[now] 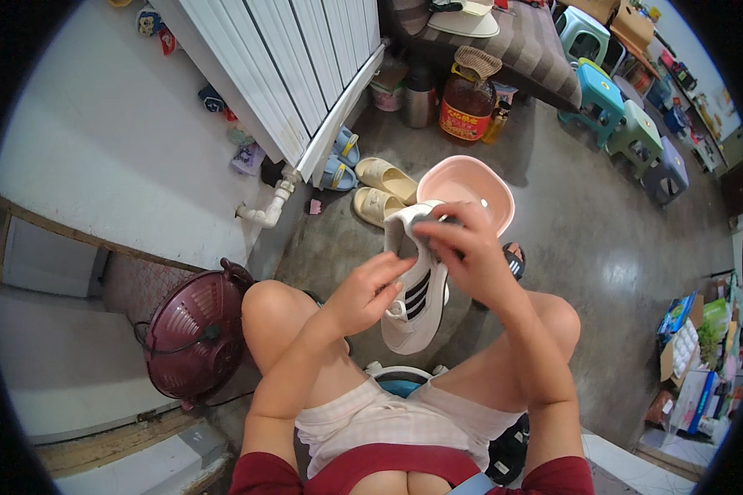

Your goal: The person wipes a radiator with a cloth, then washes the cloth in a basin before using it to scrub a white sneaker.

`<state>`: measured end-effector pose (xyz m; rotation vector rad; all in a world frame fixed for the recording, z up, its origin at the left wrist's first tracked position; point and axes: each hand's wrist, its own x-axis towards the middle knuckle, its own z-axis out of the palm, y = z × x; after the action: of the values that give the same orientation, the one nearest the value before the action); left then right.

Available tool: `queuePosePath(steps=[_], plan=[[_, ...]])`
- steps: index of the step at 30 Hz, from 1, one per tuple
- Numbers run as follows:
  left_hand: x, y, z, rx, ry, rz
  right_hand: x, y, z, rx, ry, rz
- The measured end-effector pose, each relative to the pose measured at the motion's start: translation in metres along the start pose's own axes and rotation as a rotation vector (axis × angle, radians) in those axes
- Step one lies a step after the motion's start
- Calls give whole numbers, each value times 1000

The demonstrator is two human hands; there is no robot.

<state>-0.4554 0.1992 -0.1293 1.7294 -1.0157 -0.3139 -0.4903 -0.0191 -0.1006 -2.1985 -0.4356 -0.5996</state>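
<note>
A white sneaker with black side stripes [416, 309] hangs between my knees, its toe towards me and its opening facing left. My left hand [366, 291] grips the edge of the shoe's opening near the tongue. At the heel end, my right hand [470, 244] pinches a small dark grey thing [426, 228] against the collar; what it is I cannot tell, as the fingers are blurred and partly cover it. Just beyond the shoe stands a pink plastic basin [467, 176] on the floor, partly hidden by the right hand and the shoe.
Cream slippers [378, 204] and blue slippers [339, 173] lie left of the basin, below a white radiator [285, 68]. A maroon plastic basket [198, 334] is by my left knee. Farther off are a large oil bottle [467, 108], a striped sofa [532, 55] and several plastic stools [634, 133].
</note>
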Motion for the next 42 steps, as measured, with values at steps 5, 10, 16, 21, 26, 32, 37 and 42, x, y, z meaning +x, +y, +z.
queuePosePath(steps=[5,10,16,21,26,32,37,42], plan=[[7,1,4,48,-22,103,3,26,-10,-77,13,96],[6,5,-3,166,-24,138,10,15,-29,-78,-194,12],[2,-4,1,313,17,225,8,29,-25,-6,-434,172],[-2,-1,14,41,237,-41,2,23,-17,3,-228,63],[8,-8,20,286,262,-101,2,3,-3,-102,-137,-6],[22,-15,24,92,378,-178,9,-5,-7,-5,-20,109],[21,-14,23,125,457,-246,9,-7,-4,-46,184,115],[19,-15,28,-38,454,-285,8,-10,24,-169,44,-145]])
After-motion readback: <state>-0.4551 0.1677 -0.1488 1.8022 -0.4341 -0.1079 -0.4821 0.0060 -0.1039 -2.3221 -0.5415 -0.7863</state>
